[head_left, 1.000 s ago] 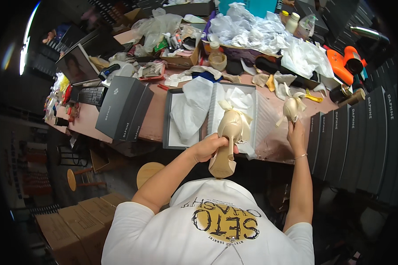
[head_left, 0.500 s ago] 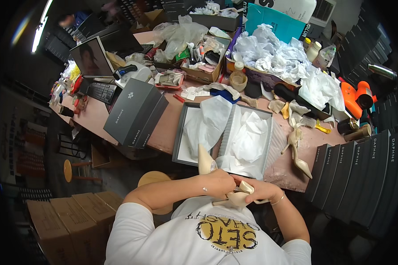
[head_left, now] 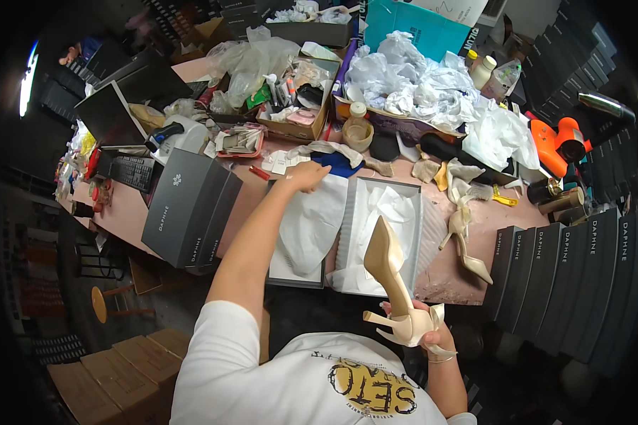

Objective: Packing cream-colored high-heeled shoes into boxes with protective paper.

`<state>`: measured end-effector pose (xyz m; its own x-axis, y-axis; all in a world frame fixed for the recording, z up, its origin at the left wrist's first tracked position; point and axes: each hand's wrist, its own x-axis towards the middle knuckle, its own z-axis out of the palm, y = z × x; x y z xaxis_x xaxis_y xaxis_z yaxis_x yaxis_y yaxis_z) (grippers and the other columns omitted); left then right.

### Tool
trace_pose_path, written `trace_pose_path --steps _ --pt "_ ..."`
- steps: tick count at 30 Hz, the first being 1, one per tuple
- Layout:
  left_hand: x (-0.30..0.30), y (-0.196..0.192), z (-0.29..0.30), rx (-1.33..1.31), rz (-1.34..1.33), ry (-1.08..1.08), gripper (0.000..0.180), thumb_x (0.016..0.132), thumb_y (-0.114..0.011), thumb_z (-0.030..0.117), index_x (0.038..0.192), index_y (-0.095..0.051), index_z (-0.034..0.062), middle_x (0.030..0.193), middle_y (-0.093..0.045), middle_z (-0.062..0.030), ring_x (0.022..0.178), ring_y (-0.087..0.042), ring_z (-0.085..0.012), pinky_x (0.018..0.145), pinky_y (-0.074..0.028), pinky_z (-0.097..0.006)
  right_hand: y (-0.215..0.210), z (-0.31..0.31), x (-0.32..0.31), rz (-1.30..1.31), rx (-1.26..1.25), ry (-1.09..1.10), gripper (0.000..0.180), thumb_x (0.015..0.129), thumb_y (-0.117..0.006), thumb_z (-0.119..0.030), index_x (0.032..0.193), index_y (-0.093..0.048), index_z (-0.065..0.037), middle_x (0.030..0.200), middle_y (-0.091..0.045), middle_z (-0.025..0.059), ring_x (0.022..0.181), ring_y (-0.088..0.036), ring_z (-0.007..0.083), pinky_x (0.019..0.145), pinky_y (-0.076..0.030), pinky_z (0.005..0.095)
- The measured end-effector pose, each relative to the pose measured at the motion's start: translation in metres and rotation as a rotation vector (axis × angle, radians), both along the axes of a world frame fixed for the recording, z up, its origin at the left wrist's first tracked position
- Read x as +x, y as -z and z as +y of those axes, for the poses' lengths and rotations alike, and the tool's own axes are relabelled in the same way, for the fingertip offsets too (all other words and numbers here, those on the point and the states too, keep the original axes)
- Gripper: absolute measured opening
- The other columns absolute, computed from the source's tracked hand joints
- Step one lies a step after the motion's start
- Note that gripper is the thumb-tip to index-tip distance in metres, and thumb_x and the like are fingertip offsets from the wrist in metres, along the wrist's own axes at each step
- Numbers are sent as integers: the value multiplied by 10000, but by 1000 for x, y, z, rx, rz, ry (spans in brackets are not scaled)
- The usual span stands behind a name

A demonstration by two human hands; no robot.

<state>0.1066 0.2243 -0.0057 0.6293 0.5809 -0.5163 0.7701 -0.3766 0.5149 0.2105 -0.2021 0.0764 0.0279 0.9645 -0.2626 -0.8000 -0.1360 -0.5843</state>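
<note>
Currently, your right hand [head_left: 424, 331] is closed around the heel end of a beige high-heeled shoe [head_left: 393, 287], fingers wrapped under the sole; the shoe stands toe-up, just in front of your chest and below the near edge of the table [head_left: 135, 216].

Left hand [head_left: 306, 176]: stretched forward over the table, fingers curled loosely downward at the far edge of the white tissue paper [head_left: 312, 223]; whether they pinch the paper you cannot tell from this view.

Open shoe box [head_left: 383, 234]: lies on the table between your two arms, lined with crumpled white paper; its lid lies beside it on the left, under the tissue paper.

Second beige shoe [head_left: 464, 237]: lies on the table just right of the open box, apart from both hands.

Grey closed box [head_left: 188, 209]: sits left of your left arm.

Stack of dark boxes [head_left: 560, 283]: stands on edge at the right.

Heap of white wrapping paper [head_left: 432, 88]: piled at the far side of the table.
</note>
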Motion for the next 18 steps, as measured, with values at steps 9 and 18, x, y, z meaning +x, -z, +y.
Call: trace_pose_path --steps 9,18 --pt "-109 -108 -177 516 -867 -279 108 758 -618 17 706 -524 13 638 -523 -115 640 -567 -251 590 -444 -327 -19 44 -4 270 198 -345 947 613 -760 -266 1359 -289 79 1224 -472 302 1070 -558 410 796 -554 451" --pt "-181 -17 -300 578 -573 -747 293 681 -679 3 955 -583 38 850 -566 -106 753 -589 -220 675 -488 -317 31 53 -30 267 -53 -318 739 731 -715 -289 1300 -380 44 1187 -533 211 1052 -585 331 918 -503 417"
